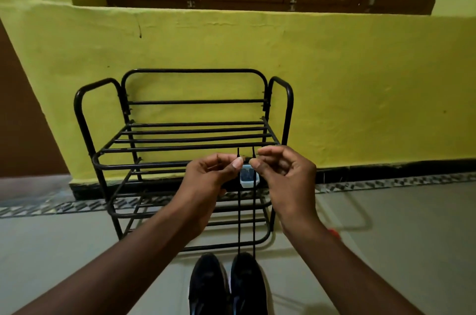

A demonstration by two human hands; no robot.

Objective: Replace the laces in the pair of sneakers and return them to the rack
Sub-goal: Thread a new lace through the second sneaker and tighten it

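Left hand (209, 178), right hand (286, 173) pinching lace ends (238, 152) above 2 sneakers (209, 286)

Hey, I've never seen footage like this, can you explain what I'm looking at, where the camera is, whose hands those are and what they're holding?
There is no machine here: this is a single picture from a camera worn on a person's head, looking forward and down, so the two bare arms are the wearer's own. The left hand and the right hand each pinch one end of a black lace. Its two strands run straight down to the right-hand one of two dark sneakers standing side by side on the pale floor. Behind the hands a black metal shoe rack stands against a yellow wall. A small pale object shows between the hands; I cannot tell what it is.
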